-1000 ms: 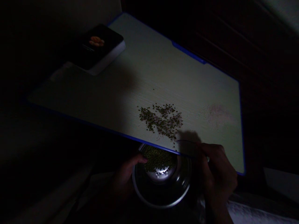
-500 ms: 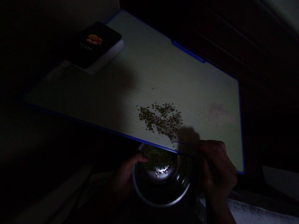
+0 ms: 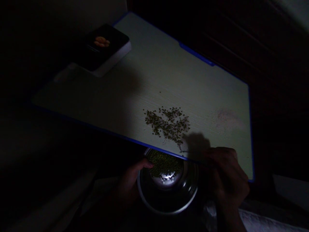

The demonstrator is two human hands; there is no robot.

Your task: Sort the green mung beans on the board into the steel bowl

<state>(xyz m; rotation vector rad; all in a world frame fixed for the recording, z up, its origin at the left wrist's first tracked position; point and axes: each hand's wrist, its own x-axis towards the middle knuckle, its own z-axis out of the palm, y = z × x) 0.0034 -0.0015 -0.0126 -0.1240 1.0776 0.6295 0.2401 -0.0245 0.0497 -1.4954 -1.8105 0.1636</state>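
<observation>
Green mung beans lie scattered on the blue-edged cutting board; beneath its near edge, the left hand is clamped on a metal bowl of more beans, and over that edge the right hand pinches a thin, dim tool

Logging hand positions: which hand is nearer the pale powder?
Right. The right hand is at the near edge of the board, below the powder in view; the left hand is farther left, holding the bowl.

A blue-edged pale board; on it lie scattered green grains, a pinkish patch, a black-topped box
</observation>
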